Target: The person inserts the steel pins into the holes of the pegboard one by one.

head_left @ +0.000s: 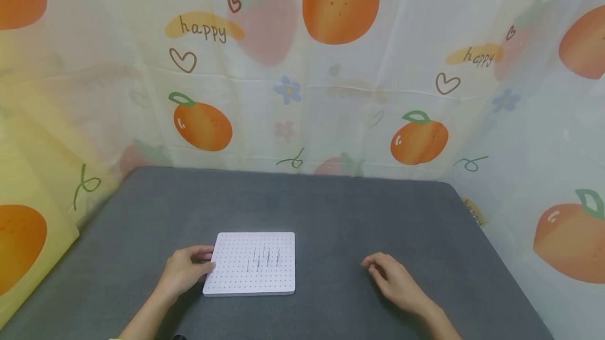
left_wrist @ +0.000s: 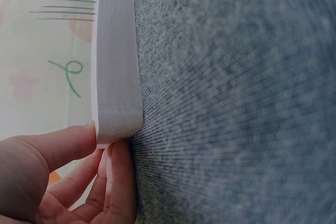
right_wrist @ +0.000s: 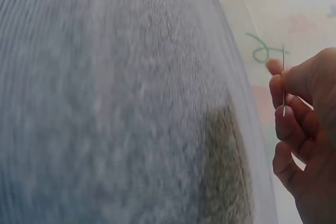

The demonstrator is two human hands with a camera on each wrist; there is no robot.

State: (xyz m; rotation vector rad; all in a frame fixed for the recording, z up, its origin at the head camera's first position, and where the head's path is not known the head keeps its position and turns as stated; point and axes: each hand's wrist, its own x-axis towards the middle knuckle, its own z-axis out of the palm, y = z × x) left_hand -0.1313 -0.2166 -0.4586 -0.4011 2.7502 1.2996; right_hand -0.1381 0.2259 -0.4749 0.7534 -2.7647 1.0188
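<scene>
A white square board [head_left: 229,278] with rows of small holes lies on the dark table, left of the middle. Several thin metal needles [head_left: 268,259] stand upright in it, grouped toward its right half. My left hand [head_left: 181,272] grips the board's left edge; in the left wrist view the thumb lies at the upper rim and the curled fingers sit against the side near the corner. Off to the right, above the table, my right hand [head_left: 396,283] pinches a single needle [right_wrist: 284,59] between thumb and fingertips. That needle points up and down in the right wrist view.
The dark grey table [head_left: 331,208] reaches back to a fabric curtain [head_left: 340,119] printed with oranges and hearts, which also hangs along both sides. A small black object [head_left: 179,337] shows at the bottom edge near the left forearm.
</scene>
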